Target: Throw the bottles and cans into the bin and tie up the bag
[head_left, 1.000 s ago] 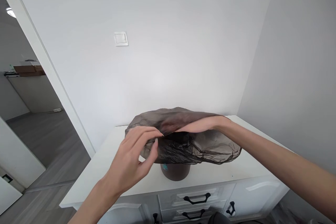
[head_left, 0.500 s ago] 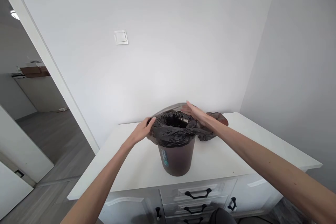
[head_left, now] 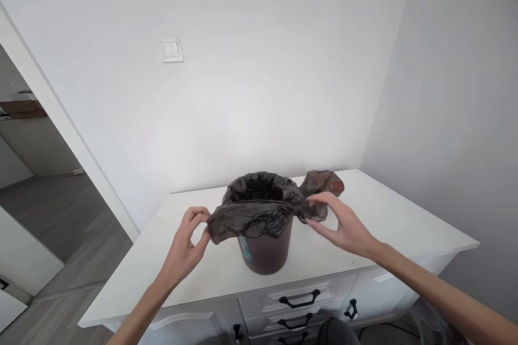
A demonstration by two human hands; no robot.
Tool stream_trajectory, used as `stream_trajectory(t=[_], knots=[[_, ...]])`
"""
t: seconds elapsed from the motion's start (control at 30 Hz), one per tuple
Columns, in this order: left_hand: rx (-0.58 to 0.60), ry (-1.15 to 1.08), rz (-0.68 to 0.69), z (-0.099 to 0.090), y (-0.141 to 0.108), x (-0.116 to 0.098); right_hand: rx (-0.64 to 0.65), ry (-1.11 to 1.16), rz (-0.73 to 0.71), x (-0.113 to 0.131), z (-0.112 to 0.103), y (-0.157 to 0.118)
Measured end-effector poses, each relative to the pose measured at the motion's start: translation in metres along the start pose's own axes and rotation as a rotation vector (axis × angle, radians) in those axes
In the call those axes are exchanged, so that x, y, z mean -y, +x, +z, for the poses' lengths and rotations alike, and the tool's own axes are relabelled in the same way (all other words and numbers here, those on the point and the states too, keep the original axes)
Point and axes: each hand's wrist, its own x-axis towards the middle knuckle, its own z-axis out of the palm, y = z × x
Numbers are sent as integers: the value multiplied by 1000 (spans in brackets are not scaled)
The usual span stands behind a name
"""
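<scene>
A dark purplish-brown trash can stands upright on the white countertop. Its mouth is lined with a black garbage bag, the edge folded outward over the rim and hanging loose in front. My left hand pinches the flap's left end between thumb and fingers. On the right side, my right hand curves its thumb and fingers around the bunched bag edge. Behind that hand lies a crumpled dark plastic bundle with a reddish-brown part; whether it joins the liner I cannot tell.
The countertop tops a white cabinet with drawers and black handles. Behind it rises a white wall with a light switch. A doorway opens at the left. A dark rounded object shows at the bottom.
Both hands have come from the can's rim toward me. The bag's front edge is now pulled out to the left, and my right hand has lowered to the bag's right side. The view has shifted slightly.
</scene>
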Motion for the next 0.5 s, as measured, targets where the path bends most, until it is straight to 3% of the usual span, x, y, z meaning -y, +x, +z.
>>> stream_trajectory(t=[0.13, 0.3, 0.4, 0.5], knots=[[-155, 202, 187, 14, -26, 2, 53, -199, -236, -16, 10, -26], [-218, 582, 477, 30, -50, 16, 348, -320, -352, -27, 29, -45], [-116, 704, 479, 36, -55, 34, 441, -310, -362, -30, 32, -48], [99, 606, 376, 38, -63, 55, 436, -270, -294, -25, 20, -39]])
